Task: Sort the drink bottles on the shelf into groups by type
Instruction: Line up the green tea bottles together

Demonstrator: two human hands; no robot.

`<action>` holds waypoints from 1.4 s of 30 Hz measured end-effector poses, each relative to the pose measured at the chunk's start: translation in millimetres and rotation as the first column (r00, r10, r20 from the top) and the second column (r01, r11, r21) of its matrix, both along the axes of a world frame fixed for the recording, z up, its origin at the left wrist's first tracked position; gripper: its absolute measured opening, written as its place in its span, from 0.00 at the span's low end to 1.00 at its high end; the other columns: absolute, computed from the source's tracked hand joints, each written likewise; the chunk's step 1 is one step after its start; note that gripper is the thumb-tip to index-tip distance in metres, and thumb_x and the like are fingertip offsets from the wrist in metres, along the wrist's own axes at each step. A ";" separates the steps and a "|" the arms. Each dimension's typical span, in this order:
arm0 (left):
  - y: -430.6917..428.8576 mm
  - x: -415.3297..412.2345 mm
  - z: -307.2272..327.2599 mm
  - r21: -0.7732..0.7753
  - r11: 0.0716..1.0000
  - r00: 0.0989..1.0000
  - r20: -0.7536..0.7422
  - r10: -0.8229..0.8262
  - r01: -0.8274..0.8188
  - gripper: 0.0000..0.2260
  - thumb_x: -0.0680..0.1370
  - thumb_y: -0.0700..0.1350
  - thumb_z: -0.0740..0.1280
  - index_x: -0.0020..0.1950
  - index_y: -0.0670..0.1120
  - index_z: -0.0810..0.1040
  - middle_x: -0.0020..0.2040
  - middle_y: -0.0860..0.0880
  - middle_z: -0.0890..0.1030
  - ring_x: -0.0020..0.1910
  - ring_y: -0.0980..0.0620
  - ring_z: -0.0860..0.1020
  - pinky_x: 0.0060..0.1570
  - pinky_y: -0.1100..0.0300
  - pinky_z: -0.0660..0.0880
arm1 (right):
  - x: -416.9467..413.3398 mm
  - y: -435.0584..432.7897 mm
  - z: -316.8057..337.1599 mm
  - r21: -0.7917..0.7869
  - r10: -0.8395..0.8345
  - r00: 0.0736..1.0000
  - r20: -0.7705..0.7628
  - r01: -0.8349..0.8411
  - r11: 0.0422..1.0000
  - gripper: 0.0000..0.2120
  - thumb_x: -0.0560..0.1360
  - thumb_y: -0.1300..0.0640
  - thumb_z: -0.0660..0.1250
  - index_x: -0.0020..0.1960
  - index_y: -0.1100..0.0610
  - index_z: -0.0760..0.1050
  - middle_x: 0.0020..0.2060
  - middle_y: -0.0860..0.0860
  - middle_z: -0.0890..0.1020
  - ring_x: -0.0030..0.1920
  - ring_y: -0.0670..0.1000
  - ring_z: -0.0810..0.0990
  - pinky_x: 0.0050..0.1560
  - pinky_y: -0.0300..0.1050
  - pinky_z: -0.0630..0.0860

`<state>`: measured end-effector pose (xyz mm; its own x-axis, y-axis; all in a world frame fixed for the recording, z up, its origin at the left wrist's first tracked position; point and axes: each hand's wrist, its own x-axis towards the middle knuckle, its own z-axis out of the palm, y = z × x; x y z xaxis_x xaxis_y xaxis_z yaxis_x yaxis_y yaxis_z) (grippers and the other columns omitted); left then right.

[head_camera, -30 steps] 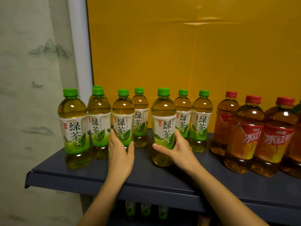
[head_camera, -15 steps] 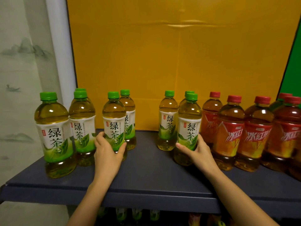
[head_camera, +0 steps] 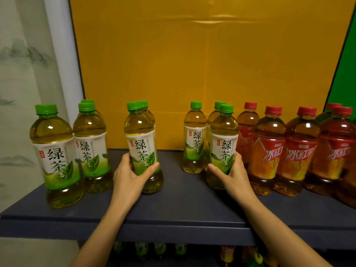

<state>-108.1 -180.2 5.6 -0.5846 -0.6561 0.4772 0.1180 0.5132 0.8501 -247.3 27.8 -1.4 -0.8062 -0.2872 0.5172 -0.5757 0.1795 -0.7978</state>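
Head view: left grip [head_camera: 129, 178] clasps one tea bottle [head_camera: 140, 132], right grip [head_camera: 234, 174] a second tea bottle [head_camera: 223, 132] (both by label).

The single head-worn wide-angle camera looks forward and slightly down, close to the dark shelf [head_camera: 183, 211], facing the far yellow back panel [head_camera: 192, 74] squarely.

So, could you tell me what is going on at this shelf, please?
A person is sorting bottles on a shelf. The left hand grips a middle green tea; the right hand grips the green tea beside the red teas. Other green teas stand further left, red teas on the right.
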 end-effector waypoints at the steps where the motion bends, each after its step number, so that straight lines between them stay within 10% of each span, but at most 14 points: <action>1: 4.9 -2.5 1.4 0.013 0.999 0.999 -0.014 -0.039 0.039 0.23 0.66 0.48 0.76 0.56 0.52 0.69 0.53 0.51 0.78 0.55 0.50 0.78 0.56 0.50 0.76 | 0.8 -0.2 -0.1 -0.007 0.000 1.000 -0.003 0.000 1.000 0.37 0.69 0.54 0.73 0.71 0.55 0.57 0.66 0.51 0.69 0.67 0.50 0.68 0.66 0.51 0.69; 26: 55.2 -82.4 -6.6 -0.154 0.904 0.917 0.101 -0.386 0.398 0.30 0.63 0.59 0.73 0.60 0.49 0.70 0.59 0.52 0.76 0.60 0.56 0.75 0.58 0.49 0.76 | 7.4 0.9 -1.9 -0.006 -0.100 0.987 -0.128 0.100 0.995 0.35 0.70 0.57 0.72 0.72 0.56 0.57 0.65 0.51 0.69 0.62 0.41 0.64 0.59 0.37 0.64; 33: 57.9 -64.6 0.7 -0.261 0.914 0.950 0.127 -0.286 0.310 0.29 0.68 0.58 0.72 0.64 0.47 0.70 0.58 0.53 0.72 0.59 0.57 0.72 0.58 0.63 0.71 | 15.7 3.7 0.0 0.049 -0.096 0.986 -0.139 0.104 0.993 0.43 0.72 0.54 0.69 0.76 0.55 0.45 0.74 0.52 0.58 0.74 0.49 0.56 0.73 0.49 0.60; 37: 37.1 -20.5 3.3 -0.387 0.921 0.977 -0.175 -0.119 0.043 0.17 0.69 0.57 0.68 0.51 0.48 0.77 0.50 0.53 0.77 0.52 0.58 0.75 0.54 0.70 0.69 | 42.5 10.0 0.3 0.125 -0.090 0.940 -0.329 0.138 0.983 0.43 0.75 0.55 0.66 0.73 0.52 0.35 0.74 0.46 0.39 0.75 0.42 0.39 0.75 0.41 0.43; 42: -6.2 23.4 -1.7 -0.380 0.842 0.906 -0.332 0.262 -0.382 0.14 0.72 0.45 0.66 0.55 0.42 0.75 0.57 0.44 0.73 0.59 0.55 0.67 0.61 0.72 0.59 | 81.7 -15.7 13.0 0.129 0.072 0.881 -0.468 -0.013 0.992 0.31 0.75 0.51 0.60 0.75 0.53 0.53 0.72 0.44 0.59 0.73 0.39 0.53 0.71 0.30 0.50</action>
<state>-84.7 -186.4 3.9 -0.1930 -0.4807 0.8554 0.0638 0.8638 0.4998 -165.6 12.1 11.6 -0.4618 -0.3989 0.7922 -0.8869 0.2225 -0.4049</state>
